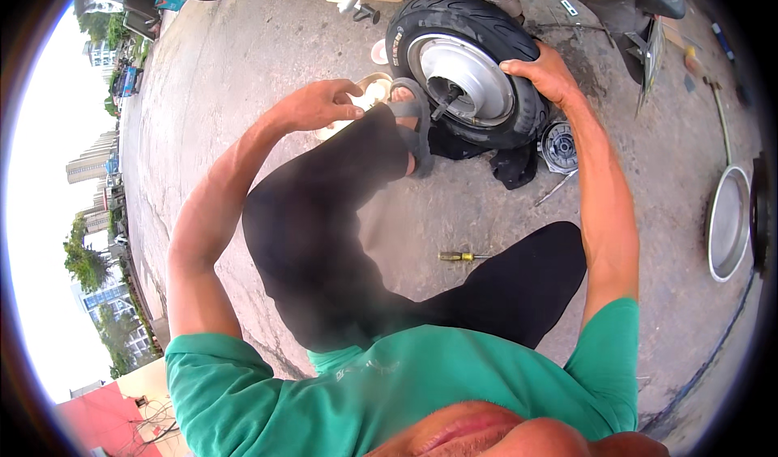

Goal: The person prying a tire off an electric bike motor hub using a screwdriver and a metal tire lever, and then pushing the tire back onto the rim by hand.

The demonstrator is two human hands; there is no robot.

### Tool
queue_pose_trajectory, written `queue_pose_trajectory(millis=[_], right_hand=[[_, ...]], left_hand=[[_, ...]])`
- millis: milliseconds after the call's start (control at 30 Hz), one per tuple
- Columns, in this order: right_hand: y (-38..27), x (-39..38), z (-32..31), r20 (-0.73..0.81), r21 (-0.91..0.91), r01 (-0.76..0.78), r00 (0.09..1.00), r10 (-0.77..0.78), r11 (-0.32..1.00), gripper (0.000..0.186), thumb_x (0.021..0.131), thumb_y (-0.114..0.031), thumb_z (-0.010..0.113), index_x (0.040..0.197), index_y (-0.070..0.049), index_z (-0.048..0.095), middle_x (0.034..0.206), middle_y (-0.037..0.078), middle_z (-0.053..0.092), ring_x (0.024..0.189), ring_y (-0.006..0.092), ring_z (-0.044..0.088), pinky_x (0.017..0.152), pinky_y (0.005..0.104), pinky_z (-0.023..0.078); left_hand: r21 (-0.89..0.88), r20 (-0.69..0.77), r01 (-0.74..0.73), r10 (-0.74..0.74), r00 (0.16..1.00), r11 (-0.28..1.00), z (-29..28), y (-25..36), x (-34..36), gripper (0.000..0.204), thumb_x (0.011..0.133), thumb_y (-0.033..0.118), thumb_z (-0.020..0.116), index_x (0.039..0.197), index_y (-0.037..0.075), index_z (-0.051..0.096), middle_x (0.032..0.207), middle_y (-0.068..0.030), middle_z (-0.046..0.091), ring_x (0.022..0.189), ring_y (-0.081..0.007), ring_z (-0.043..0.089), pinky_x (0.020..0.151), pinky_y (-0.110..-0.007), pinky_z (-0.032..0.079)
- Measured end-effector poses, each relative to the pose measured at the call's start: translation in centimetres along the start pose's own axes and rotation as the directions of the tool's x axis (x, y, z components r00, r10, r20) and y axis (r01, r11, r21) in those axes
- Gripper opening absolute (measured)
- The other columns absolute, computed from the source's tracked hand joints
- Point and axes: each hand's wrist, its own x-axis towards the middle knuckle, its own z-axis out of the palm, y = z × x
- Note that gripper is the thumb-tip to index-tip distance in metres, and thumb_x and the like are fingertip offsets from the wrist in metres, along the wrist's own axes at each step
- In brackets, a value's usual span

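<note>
One head-worn fisheye view faces down, close above the chest (pixel 478 368).

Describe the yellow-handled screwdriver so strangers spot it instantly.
Start at the black tyre with the silver metal hub. Below it in view, on grey concrete, lies the screwdriver. Its yellow handle distinguishes it from the thin silvery rod.

Tyre (pixel 466 21): black, grooved tread. Wheel hub (pixel 486 76): silver-grey. Shirt (pixel 454 368): green. Trousers (pixel 324 230): black. Screwdriver handle (pixel 455 256): yellow. Sandal (pixel 419 110): grey.
</note>
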Motion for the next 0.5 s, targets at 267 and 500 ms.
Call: queue_pose_trajectory(millis=[267,500], right_hand=[[0.7,0.2,-0.6,-0.042,-0.107,-0.019,0.999,0.014,0.994,0.08,0.069,-0.043,0.085,0.127,0.007,0.064,0.117,0.019,0.072,0.106,0.0261,0.069,0.096,0.0363,0.052],[0.0,0.3,0.4,-0.038,-0.069,0.046,0.998,-0.049,0.997,0.067,0.07,-0.039,0.085,0.12,0.003,0.07,0.114,0.019,0.075,0.104,0.0278,0.071,0.094,0.0374,0.054]], left_hand=[[0.101,0.686,-0.499,0.303,0.661,0.86,7.6,7.3,7.0,0.041,0.091,0.037,0.068,0.107,-0.001,0.069,0.106,-0.0181,0.073,0.104,-0.0336,0.069,0.091,-0.043,0.052],[0.254,0.868,-0.589,0.088,0.489,0.767,29.0,4.0,10.4,0.055,0.084,0.053,0.073,0.112,0.006,0.073,0.103,-0.0161,0.075,0.096,-0.0355,0.071,0.081,-0.051,0.054]])
